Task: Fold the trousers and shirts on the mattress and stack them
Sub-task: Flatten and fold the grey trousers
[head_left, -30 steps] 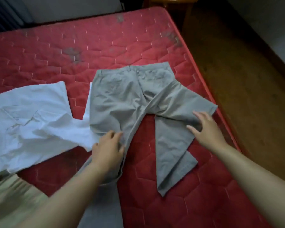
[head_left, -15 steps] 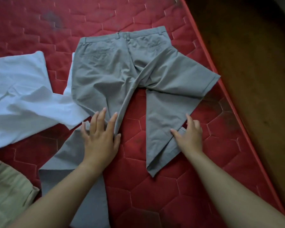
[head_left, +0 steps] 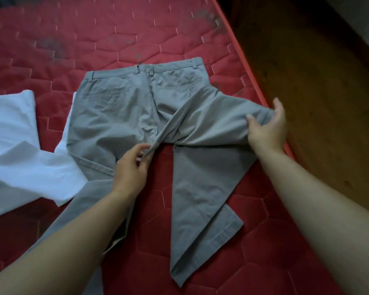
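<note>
Grey trousers [head_left: 124, 111] lie back side up on the red quilted mattress [head_left: 107, 39], waistband at the far end. The right leg is folded back on itself, its hem pointing towards me. My left hand [head_left: 132, 167] pinches the fabric at the crotch seam. My right hand [head_left: 268, 128] grips the fold of the right leg near the mattress's right edge, lifting it slightly. A white garment [head_left: 19, 150] lies to the left, its edge tucked under the trousers' left side.
The mattress's right edge [head_left: 251, 67] runs diagonally, with a brown wooden floor [head_left: 317, 92] beyond it. The trousers' left leg runs down under my left forearm towards the bottom of the view.
Both hands left the lower legs where they lay flat. The left moved up to pinch the crotch; the right moved up and right to grasp the folded leg at the mattress edge.
</note>
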Available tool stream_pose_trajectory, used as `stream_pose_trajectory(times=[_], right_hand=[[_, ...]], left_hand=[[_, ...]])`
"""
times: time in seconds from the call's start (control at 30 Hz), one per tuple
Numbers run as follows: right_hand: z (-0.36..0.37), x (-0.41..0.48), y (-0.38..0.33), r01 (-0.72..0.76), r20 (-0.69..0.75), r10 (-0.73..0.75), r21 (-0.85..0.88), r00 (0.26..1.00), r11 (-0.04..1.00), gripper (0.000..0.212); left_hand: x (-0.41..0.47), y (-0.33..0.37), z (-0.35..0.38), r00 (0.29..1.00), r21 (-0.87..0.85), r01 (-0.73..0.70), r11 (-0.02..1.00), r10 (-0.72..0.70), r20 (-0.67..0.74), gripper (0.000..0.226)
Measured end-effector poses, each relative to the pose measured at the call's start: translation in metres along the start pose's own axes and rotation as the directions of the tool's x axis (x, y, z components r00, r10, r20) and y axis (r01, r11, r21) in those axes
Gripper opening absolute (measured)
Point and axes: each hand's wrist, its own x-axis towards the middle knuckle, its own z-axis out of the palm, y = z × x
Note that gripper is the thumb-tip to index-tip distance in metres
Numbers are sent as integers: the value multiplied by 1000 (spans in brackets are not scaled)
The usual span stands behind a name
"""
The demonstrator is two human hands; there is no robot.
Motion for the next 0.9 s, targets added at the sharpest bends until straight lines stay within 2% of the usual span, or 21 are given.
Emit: stream_pose_trajectory(times=[0.1,0.17,0.23,0.3,0.33,0.4,0.47,0.53,0.6,0.63,0.7,0.77,0.83,0.9], right_hand=[[-18,-11,-39,164,44,-173,156,984,974,74],[-34,-52,-31,164,139,-183,136,973,977,80],[-53,-118,2,-40,349,24,40,937,998,87],[-77,-177,29,-261,562,276,-110,780,959,84],[-86,-188,41,-267,575,324,-184,751,946,76],[-92,-172,53,-162,427,272,-276,862,947,53],[-87,-136,53,-64,286,158,-313,945,948,45],[-69,-104,51,-58,279,155,-327,948,943,58],[-50,-85,53,-192,259,286,-335,922,922,70],[-42,-80,56,-236,255,333,-345,908,908,68],[-35,-75,59,-189,295,305,-362,905,913,45],[-40,-73,51,-111,297,217,-333,930,936,23],[-56,-63,31,-53,192,106,-265,976,963,12],[-82,-51,-3,31,46,-26,-115,999,993,5]], left_hand=[[-9,-2,-21,1000,-35,17,999,-18,-25,25],[-22,-8,-35,997,75,69,995,-71,30,23],[-33,-13,-49,982,247,149,958,-172,76,23],[-35,-7,-57,974,354,188,916,-220,53,24],[-32,1,-58,980,368,170,914,-196,34,27],[-20,23,-49,996,358,52,932,-74,47,34],[-4,50,-27,984,320,-126,939,77,159,33],[9,77,0,941,202,-199,959,129,314,30],[12,97,23,896,52,-154,987,117,429,22],[10,104,29,890,-22,-133,991,130,437,25],[1,108,33,917,-89,-121,989,146,372,38],[-7,108,25,950,-42,-175,984,180,255,30],[-10,113,8,960,-75,-232,970,241,144,20],[-10,126,-16,965,-120,-255,959,260,21,18]])
